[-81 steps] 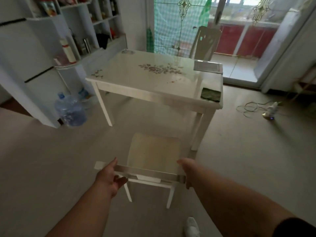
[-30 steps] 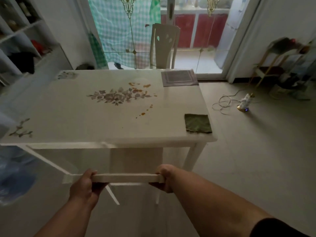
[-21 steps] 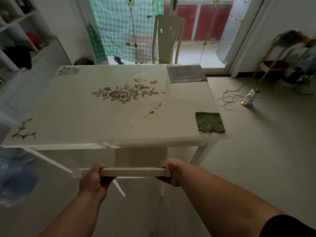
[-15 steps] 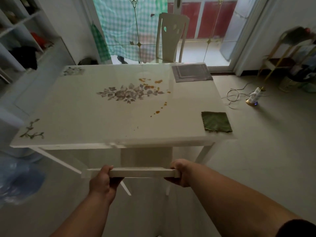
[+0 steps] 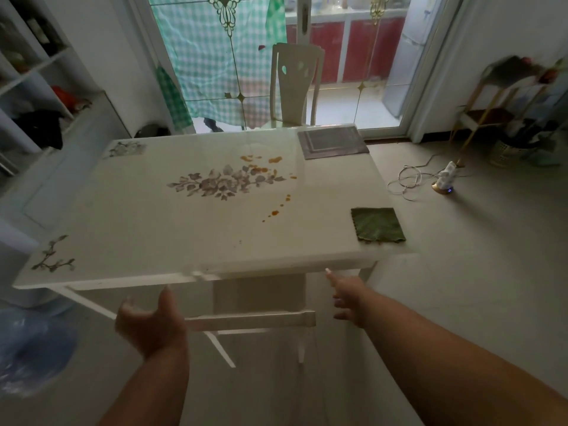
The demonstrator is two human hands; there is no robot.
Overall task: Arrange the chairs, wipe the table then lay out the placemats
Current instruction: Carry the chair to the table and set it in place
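A white table (image 5: 147,229) with a flower print and orange stains fills the middle of the view. A white chair (image 5: 250,320) is pushed under its near edge; only the top rail and back show. My left hand (image 5: 150,325) hovers open at the rail's left end, fingers spread. My right hand (image 5: 349,298) is open just right of the rail, below the table edge. A green cloth (image 5: 378,224) lies at the table's near right corner. Grey placemats (image 5: 332,142) lie stacked at the far right corner. A second white chair (image 5: 295,84) stands behind the table.
A blue water bottle (image 5: 30,345) lies blurred on the floor at left. White shelves (image 5: 37,96) line the left wall. A power strip with a coiled cord (image 5: 442,181) lies on the floor at right, near a gold-legged rack (image 5: 504,115). A glass door (image 5: 246,56) is behind.
Both hands have let go of the near chair's top rail and opened. The chair now stands tucked under the table edge. The view has moved closer to the table.
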